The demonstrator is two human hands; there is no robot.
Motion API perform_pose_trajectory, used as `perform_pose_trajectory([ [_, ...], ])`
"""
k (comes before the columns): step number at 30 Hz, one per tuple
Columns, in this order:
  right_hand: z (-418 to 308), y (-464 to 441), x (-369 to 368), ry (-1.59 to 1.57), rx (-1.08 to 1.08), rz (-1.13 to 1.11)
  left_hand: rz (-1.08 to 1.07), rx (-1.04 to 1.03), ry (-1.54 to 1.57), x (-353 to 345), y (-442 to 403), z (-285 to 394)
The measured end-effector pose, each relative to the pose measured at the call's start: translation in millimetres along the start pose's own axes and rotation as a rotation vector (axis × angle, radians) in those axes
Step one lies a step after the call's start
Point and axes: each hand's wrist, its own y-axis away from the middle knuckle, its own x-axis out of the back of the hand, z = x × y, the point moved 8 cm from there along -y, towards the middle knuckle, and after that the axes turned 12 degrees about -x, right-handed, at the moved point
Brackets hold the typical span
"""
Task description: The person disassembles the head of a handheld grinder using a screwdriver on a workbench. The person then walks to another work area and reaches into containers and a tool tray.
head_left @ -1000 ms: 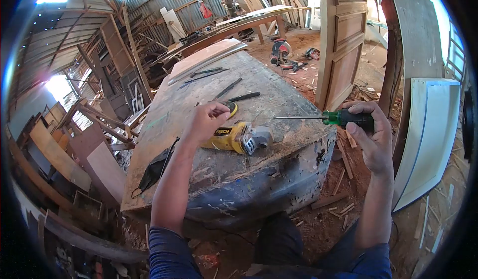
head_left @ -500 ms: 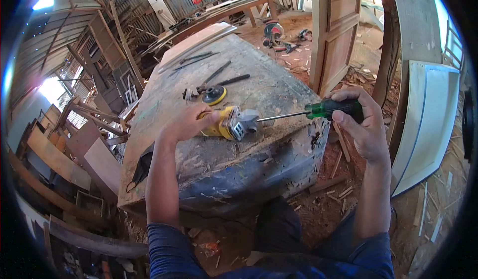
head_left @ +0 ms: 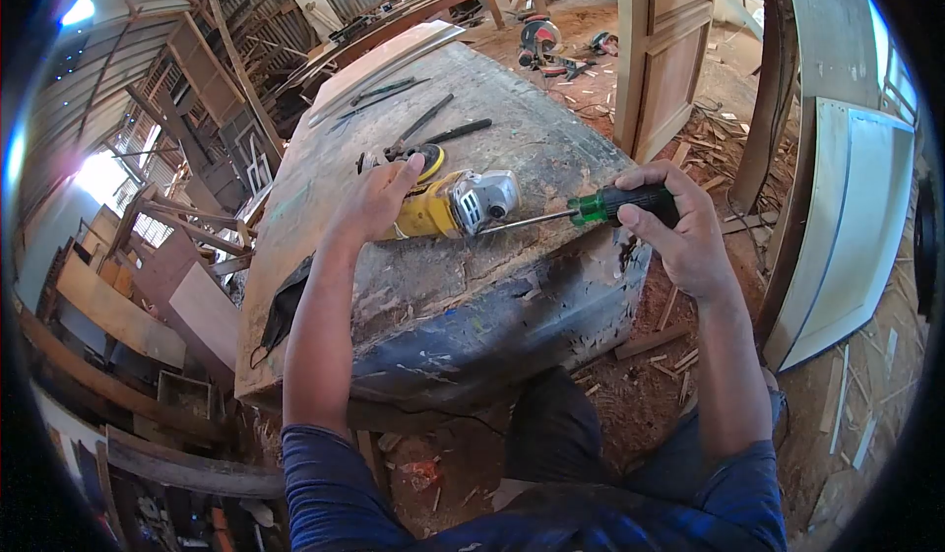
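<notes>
My right hand [head_left: 686, 232] is closed around the black and green handle of a screwdriver [head_left: 591, 207]. The screwdriver's shaft points left, its tip low beside the metal head of a yellow angle grinder [head_left: 429, 211]. That grinder lies on its side on the worn workbench [head_left: 551, 138]. Just behind the grinder's body, my left hand [head_left: 379, 199] reaches over a round black and yellow backing pad [head_left: 431, 161], thumb and fingers apart. The thumb overlaps the pad's near edge; whether it touches cannot be made out. Part of the fingers is hidden.
Dark bar-like tools [head_left: 425, 124] lie farther back on the bench, near flat boards [head_left: 394, 60]. A panelled wooden door [head_left: 669, 60] stands upright at the right. Beyond it, a red and black power saw [head_left: 539, 45] sits on the ground. A white panel [head_left: 851, 227] leans at the far right.
My left hand has come off the grinder's body and moved up to the backing pad. The right hand and screwdriver have shifted left; the grinder's head has turned.
</notes>
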Motion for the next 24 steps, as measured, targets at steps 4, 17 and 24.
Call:
perform_pose_trajectory([
  [4,4,0,4,-0.008,-0.063,0.001,0.015,-0.005,-0.029,2,2,6],
  [17,20,-8,6,0.011,-0.133,0.063,0.007,-0.057,-0.043,1,2,5],
  [24,34,-6,1,-0.151,-0.268,0.129,-0.029,-0.055,-0.028,-3,0,-4],
])
